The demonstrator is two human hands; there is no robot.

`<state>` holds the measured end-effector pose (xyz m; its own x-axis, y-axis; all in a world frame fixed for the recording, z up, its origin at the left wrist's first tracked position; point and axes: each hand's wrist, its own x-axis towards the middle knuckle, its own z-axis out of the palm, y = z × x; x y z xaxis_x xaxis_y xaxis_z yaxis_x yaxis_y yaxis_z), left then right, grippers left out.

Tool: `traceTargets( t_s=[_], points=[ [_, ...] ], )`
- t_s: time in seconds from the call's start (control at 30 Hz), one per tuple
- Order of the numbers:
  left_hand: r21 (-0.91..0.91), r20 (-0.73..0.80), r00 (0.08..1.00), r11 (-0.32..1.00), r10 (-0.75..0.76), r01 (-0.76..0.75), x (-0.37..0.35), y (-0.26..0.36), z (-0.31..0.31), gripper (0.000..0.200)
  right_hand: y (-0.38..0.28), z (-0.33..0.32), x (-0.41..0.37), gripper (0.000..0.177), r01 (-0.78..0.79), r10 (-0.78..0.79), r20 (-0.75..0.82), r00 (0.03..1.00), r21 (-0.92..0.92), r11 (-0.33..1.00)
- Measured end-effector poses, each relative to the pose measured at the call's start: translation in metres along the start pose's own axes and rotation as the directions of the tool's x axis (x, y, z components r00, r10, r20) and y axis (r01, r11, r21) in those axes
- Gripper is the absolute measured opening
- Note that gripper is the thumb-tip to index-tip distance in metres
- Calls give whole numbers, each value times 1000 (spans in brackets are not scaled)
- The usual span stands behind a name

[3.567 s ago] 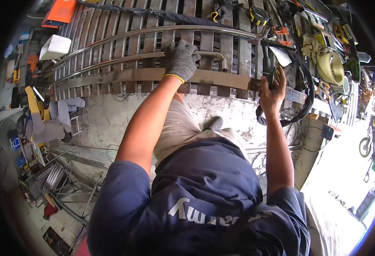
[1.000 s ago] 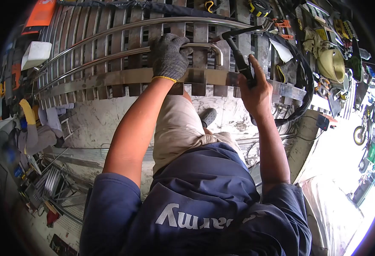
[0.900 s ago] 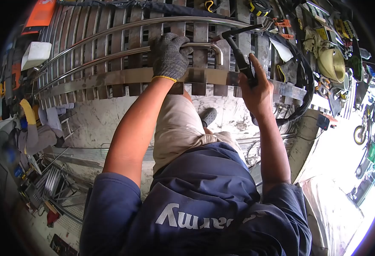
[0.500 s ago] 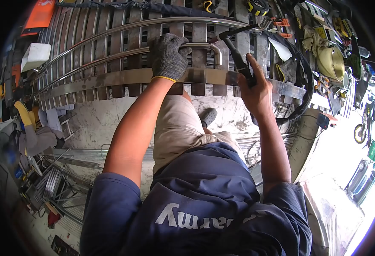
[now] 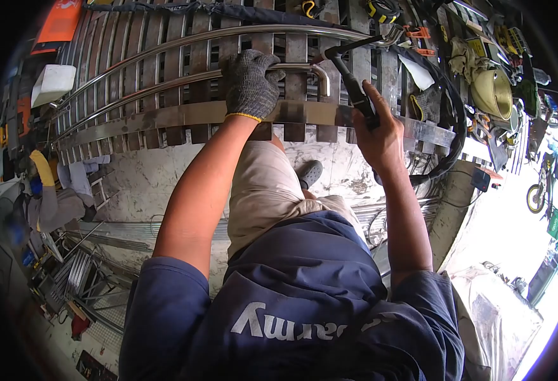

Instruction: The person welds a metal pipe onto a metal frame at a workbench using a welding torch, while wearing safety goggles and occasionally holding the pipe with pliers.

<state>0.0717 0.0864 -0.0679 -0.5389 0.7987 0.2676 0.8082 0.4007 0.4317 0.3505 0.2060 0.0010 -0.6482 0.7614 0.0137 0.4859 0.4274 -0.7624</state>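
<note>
My left hand (image 5: 251, 86), in a grey knit glove with a yellow cuff, is wrapped round a shiny bent metal tube (image 5: 158, 87) lying on the slatted metal table (image 5: 190, 115). The tube's elbow (image 5: 324, 77) turns down to the right of the glove. My bare right hand (image 5: 379, 132) holds the black handle of a welding torch (image 5: 357, 94). The torch's angled head is close to the tube just before the elbow. A second long metal tube (image 5: 228, 32) curves across the slats beyond the gloved hand.
A black cable (image 5: 459, 133) loops at the table's right end. A tape measure (image 5: 383, 11), orange clamps (image 5: 417, 32) and a cream bowl-like container (image 5: 492, 94) lie at upper right. A white block (image 5: 53, 84) sits at left. Another person (image 5: 57, 203) is at far left.
My right hand and the torch have shifted very slightly left. At far left, the other person's yellow-gloved hand has moved a little. My left hand stays on the tube.
</note>
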Motion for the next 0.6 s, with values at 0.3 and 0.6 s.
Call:
traceTargets(
  t_s=[0.3, 0.6],
  points=[
    [-49, -34, 999, 999, 15, -16, 0, -3, 4, 30, 1, 1, -1, 66, -12, 12, -13, 1000, 11, 1000],
    [-17, -21, 1000, 1000, 3, -4, 0, -2, 3, 30, 4, 2, -1, 65, -1, 1, -17, 1000, 3, 1000]
  ],
)
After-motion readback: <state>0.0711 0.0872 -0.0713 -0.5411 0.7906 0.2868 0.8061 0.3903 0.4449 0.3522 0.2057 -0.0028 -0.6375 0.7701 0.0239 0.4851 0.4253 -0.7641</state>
